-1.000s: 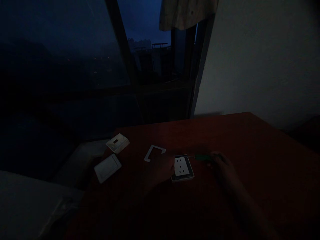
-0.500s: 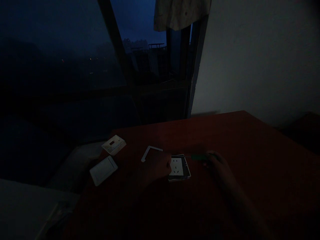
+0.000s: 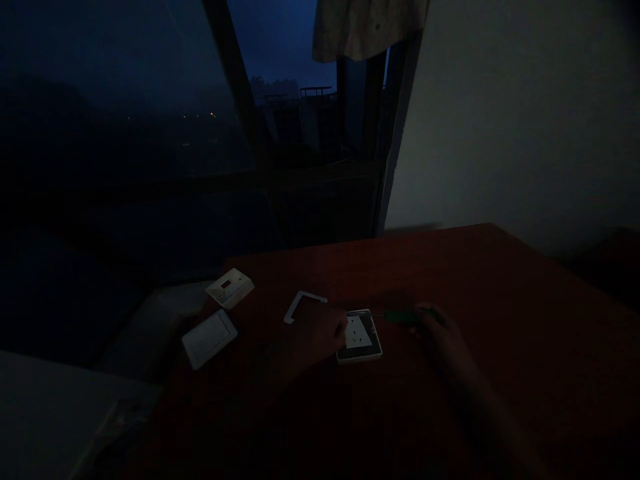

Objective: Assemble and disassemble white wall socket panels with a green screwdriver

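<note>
The room is very dark. A white wall socket (image 3: pixel 359 335) in a dark frame lies on the reddish-brown table (image 3: pixel 500 320). My left hand (image 3: pixel 317 335) rests on the socket's left edge with its fingers curled against it. My right hand (image 3: pixel 440 333) is closed round a green-handled screwdriver (image 3: pixel 400 315), whose thin shaft points left to the socket's top edge. A white cover frame (image 3: pixel 301 304) lies just behind my left hand.
Two more white plates sit near the table's left edge: a switch plate (image 3: pixel 209 338) and a socket back (image 3: pixel 229 287). A pale surface (image 3: pixel 60 413) lies at lower left. Behind are a dark window, a hanging cloth (image 3: pixel 367 27) and a white wall.
The view has shifted slightly. My hands, the screwdriver and the socket stay in nearly the same arrangement.
</note>
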Available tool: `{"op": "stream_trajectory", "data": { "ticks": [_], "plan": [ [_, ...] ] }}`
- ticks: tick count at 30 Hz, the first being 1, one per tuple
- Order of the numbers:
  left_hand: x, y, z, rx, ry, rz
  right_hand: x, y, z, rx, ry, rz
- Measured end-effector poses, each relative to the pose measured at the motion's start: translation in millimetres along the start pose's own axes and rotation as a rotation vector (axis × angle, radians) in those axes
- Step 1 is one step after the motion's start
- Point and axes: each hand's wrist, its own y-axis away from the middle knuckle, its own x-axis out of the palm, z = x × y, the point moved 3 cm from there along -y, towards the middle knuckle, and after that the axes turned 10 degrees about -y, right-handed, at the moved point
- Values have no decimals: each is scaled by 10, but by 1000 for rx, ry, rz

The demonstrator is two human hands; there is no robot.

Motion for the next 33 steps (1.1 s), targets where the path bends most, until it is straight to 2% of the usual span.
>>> {"op": "stream_trajectory", "data": {
  "ticks": [8, 13, 15, 19, 22, 26, 30, 33],
  "plan": [
    [49, 31, 45, 22, 33, 15, -17, -12, 8, 26, -85, -15],
    [13, 59, 9, 39, 45, -13, -19, 7, -7, 88, -165, -5],
    [-16, 52, -2, 32, 56, -45, 15, 34, -5, 143, -217, 71],
    [-63, 34, 16, -19, 79, -101, 114, 124, 22, 315, -304, 306],
    [-72, 69, 77, -53, 119, -146, 136, 159, 47, 341, -260, 326],
    [-18, 277, 341, -221, 188, -262, 173, 159, 58, 285, -199, 373],
    [108, 659, 780, -460, 206, -282, 197, 158, 40, 275, -176, 378],
    [195, 933, 1064, -615, 173, -246, 202, 165, 29, 280, -176, 380]
  ]
}}
